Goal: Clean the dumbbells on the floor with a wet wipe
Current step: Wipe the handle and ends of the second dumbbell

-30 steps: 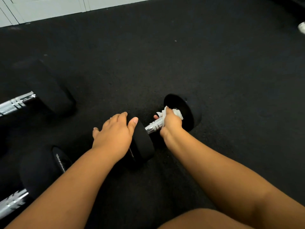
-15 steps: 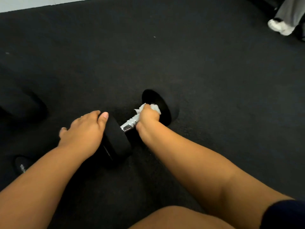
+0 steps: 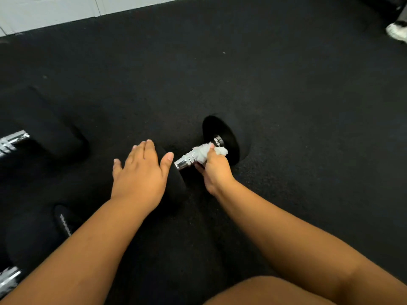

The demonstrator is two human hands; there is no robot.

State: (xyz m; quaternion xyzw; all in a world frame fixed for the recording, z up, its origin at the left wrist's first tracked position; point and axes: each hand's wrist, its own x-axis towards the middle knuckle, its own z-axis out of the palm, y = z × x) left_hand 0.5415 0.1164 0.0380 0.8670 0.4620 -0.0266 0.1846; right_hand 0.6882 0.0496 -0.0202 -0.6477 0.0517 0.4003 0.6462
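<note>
Sliding back from the far plate toward mid-handle, the wet wipe (image 3: 203, 153) now leaves the chrome collar bare, suggesting this bar is nearly done. It is wrapped round the handle of the centre dumbbell (image 3: 222, 139), pinched by the right hand (image 3: 214, 170); the left hand (image 3: 141, 172) lies flat, fingers straight, on the near plate. Three dumbbells show: two more (image 3: 44, 128) (image 3: 33, 234) wait left. One shoe (image 3: 397, 33) stands far right.

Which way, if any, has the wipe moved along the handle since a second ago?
Yes, slightly toward the person. The wipe, in the right hand, was against the far head; now bare handle shows between them.
</note>
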